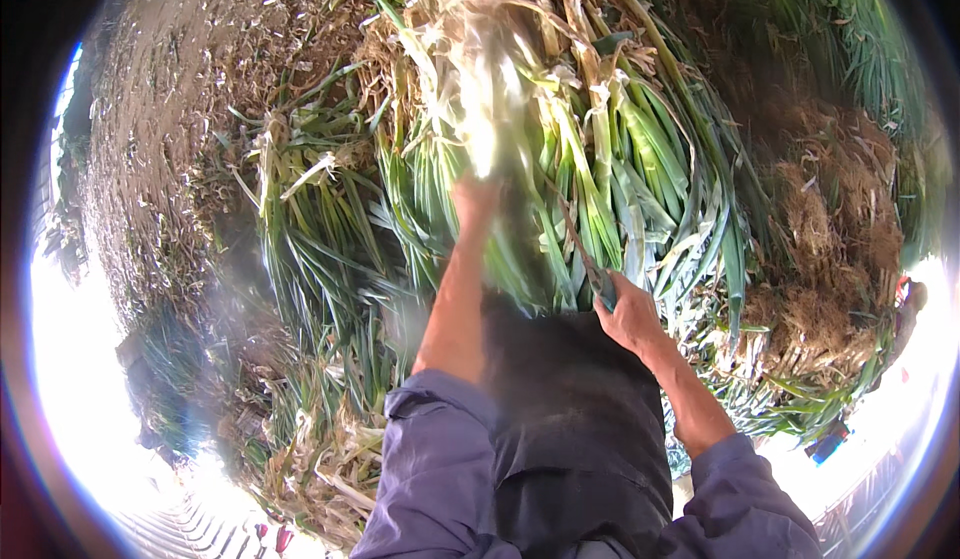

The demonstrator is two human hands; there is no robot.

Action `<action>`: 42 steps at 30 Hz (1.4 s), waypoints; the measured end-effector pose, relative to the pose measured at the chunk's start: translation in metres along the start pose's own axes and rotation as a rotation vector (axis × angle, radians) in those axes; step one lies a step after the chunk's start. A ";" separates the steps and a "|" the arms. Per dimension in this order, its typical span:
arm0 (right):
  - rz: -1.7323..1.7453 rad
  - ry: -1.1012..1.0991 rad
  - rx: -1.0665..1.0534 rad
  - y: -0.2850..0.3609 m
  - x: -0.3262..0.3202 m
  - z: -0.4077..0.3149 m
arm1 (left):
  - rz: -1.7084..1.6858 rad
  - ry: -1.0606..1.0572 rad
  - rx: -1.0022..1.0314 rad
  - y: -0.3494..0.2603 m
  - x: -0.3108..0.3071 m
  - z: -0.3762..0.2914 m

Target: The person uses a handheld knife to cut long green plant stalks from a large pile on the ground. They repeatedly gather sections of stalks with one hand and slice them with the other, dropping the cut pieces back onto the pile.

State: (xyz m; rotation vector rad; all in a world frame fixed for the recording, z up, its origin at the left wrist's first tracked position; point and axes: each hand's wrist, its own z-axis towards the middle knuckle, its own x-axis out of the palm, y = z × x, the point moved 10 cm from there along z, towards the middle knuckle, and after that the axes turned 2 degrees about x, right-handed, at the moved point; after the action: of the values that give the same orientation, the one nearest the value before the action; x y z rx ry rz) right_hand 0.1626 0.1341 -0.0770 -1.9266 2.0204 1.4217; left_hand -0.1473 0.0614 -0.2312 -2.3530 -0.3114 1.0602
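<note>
Before me lies a large heap of leeks or large green onions [600, 161], with pale stalks and roots at the top and green leaves towards me. My left hand [476, 197] reaches into the middle of the heap; glare and blur hide its fingers, so its grip cannot be made out. My right hand [626, 313] is closed around the dark handle of a knife-like tool [598, 278], whose thin, brownish blade points up and left over the leaves, to the right of my left hand.
A smaller bunch of the same plants [300, 214] lies to the left, beside ground strewn with dry scraps [165, 109]. On the right is a pile with its brown roots showing [825, 236]. More green leaves [862, 41] stand at the upper right. Peeled scraps [337, 461] lie at the lower left.
</note>
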 end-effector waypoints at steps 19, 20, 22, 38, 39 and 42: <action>-0.181 0.142 -0.021 0.046 -0.072 -0.055 | -1.164 0.800 -0.311 -0.062 0.054 -0.207; -0.249 0.164 -0.013 0.043 -0.066 -0.044 | -1.227 0.770 -0.367 -0.057 0.061 -0.205; -0.296 0.121 -0.074 0.050 -0.060 -0.016 | -1.288 0.753 -0.404 -0.052 0.069 -0.198; -0.133 0.116 0.054 0.064 -0.040 0.079 | -1.215 0.813 -0.265 -0.041 0.061 -0.181; -0.175 0.070 0.020 0.061 -0.048 0.051 | -1.288 0.786 -0.288 -0.040 0.061 -0.176; -0.256 0.123 0.059 0.035 -0.062 -0.015 | -1.308 0.772 -0.419 -0.020 0.064 -0.175</action>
State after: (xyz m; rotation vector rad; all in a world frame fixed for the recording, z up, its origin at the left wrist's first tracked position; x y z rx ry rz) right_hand 0.1580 0.1682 -0.0131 -2.1999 1.7554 1.2003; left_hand 0.0265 0.0385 -0.1642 -1.9532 -1.5313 -0.5458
